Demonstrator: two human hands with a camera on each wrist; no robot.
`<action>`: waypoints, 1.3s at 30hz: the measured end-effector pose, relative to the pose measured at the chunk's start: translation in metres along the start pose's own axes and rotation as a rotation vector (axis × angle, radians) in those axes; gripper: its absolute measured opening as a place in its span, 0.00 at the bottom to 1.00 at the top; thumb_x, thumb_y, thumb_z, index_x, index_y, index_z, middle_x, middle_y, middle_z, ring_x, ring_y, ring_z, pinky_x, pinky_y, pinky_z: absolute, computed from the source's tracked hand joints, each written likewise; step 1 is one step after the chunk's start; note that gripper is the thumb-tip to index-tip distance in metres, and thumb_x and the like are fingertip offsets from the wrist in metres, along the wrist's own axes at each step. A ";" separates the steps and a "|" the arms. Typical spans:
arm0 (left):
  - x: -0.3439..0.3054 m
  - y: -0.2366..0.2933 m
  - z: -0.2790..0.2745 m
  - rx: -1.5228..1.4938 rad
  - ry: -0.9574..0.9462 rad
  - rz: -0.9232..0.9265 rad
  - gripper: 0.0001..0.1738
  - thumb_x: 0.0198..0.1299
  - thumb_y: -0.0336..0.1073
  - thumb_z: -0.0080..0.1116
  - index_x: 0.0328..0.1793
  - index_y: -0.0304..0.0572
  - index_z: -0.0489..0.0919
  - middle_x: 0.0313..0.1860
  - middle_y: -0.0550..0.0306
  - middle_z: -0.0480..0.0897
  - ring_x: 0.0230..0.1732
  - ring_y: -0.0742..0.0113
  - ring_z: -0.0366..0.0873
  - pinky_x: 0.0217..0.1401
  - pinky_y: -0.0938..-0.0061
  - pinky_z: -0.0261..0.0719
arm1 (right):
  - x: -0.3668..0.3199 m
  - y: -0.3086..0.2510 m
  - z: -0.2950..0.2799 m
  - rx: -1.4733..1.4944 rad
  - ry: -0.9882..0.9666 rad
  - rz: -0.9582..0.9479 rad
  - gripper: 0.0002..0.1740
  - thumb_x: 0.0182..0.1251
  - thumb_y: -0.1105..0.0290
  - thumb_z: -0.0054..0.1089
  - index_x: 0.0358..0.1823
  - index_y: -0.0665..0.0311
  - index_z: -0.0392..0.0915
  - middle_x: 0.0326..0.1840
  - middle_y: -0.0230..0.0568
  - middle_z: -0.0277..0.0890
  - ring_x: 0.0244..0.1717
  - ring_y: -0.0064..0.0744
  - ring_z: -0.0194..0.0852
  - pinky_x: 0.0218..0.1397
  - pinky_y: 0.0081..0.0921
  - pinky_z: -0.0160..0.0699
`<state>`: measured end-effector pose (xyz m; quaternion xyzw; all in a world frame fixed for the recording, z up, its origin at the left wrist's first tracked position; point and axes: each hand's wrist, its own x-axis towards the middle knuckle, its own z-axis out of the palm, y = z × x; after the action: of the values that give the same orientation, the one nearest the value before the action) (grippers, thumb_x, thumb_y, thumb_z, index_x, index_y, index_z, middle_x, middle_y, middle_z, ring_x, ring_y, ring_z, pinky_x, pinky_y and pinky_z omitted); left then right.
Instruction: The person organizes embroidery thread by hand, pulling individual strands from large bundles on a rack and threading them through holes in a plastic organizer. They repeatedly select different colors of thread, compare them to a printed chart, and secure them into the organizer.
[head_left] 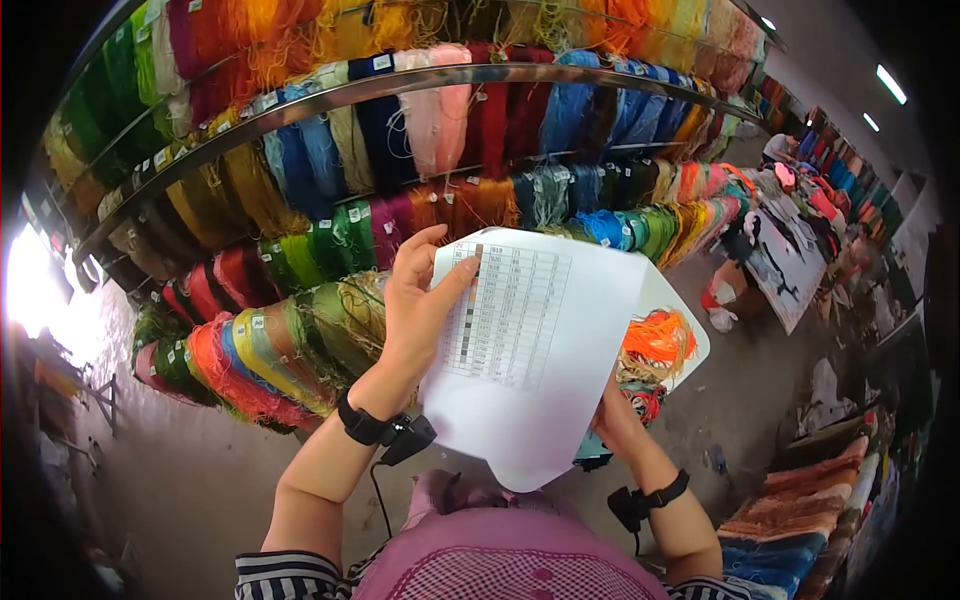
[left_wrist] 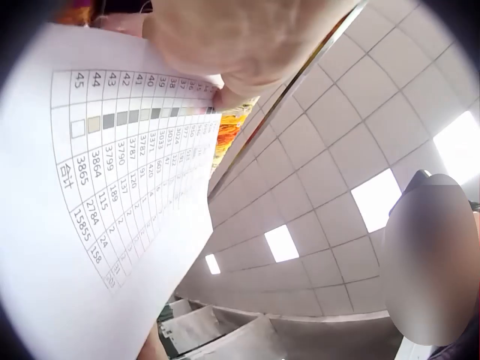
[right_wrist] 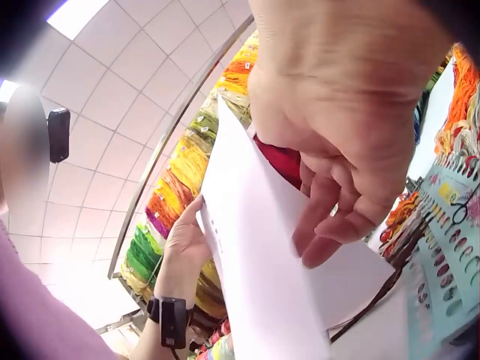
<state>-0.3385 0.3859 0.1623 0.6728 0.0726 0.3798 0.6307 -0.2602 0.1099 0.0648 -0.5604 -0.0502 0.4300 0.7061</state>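
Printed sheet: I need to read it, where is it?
Head view, centre: the printed sheet is held by the left hand at its left edge and the right hand lower right, before the thread racks.

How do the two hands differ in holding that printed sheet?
The left hand pinches the sheet at its upper left edge, thumb on the printed table; the right hand holds it lower, on the right. In the head view the left hand shows whole; the right hand is mostly hidden behind the sheet. Both grip it.
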 end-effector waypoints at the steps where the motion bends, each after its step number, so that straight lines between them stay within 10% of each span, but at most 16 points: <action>1: 0.001 -0.001 0.000 -0.103 0.032 -0.048 0.10 0.62 0.32 0.64 0.46 0.34 0.82 0.58 0.58 0.73 0.48 0.77 0.75 0.51 0.80 0.73 | -0.004 0.004 0.004 -0.003 -0.007 0.002 0.30 0.76 0.51 0.46 0.68 0.67 0.65 0.62 0.40 0.72 0.57 0.31 0.74 0.60 0.30 0.75; 3: 0.002 -0.002 -0.001 -0.207 0.064 -0.097 0.10 0.62 0.31 0.64 0.46 0.34 0.81 0.57 0.58 0.75 0.45 0.77 0.76 0.48 0.81 0.74 | -0.011 0.010 0.012 -0.093 -0.009 -0.101 0.25 0.75 0.53 0.47 0.58 0.68 0.73 0.45 0.31 0.77 0.43 0.21 0.71 0.49 0.24 0.71; 9: 0.001 -0.012 -0.001 -0.277 0.057 -0.207 0.12 0.60 0.28 0.65 0.45 0.36 0.73 0.41 0.58 0.81 0.39 0.76 0.78 0.44 0.80 0.77 | -0.002 0.009 0.004 -0.517 0.014 -0.408 0.19 0.67 0.68 0.62 0.56 0.67 0.75 0.45 0.32 0.79 0.46 0.20 0.74 0.50 0.20 0.73; 17: 0.002 -0.020 0.004 -0.432 0.054 -0.270 0.22 0.60 0.30 0.65 0.58 0.29 0.72 0.46 0.54 0.81 0.39 0.73 0.79 0.44 0.77 0.78 | -0.006 -0.002 0.029 -0.426 0.079 -0.374 0.23 0.62 0.78 0.63 0.59 0.68 0.71 0.50 0.36 0.79 0.49 0.23 0.76 0.54 0.23 0.76; 30: 0.007 -0.042 -0.024 -0.319 0.002 -0.377 0.14 0.67 0.36 0.60 0.52 0.33 0.81 0.40 0.56 0.85 0.38 0.73 0.82 0.44 0.79 0.79 | -0.004 0.006 0.011 -0.316 -0.007 -0.354 0.24 0.65 0.85 0.53 0.63 0.70 0.67 0.54 0.38 0.78 0.53 0.22 0.77 0.56 0.22 0.76; 39: -0.046 -0.078 -0.040 -0.340 -0.266 -0.665 0.22 0.67 0.29 0.56 0.66 0.32 0.70 0.56 0.53 0.81 0.52 0.72 0.81 0.55 0.76 0.79 | 0.002 0.003 0.017 -0.227 0.040 -0.328 0.20 0.68 0.81 0.52 0.62 0.71 0.68 0.50 0.40 0.81 0.48 0.21 0.79 0.50 0.20 0.78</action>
<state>-0.3656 0.4064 0.0685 0.5419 0.1405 0.0710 0.8256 -0.2704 0.1236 0.0673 -0.6290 -0.1752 0.2895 0.6998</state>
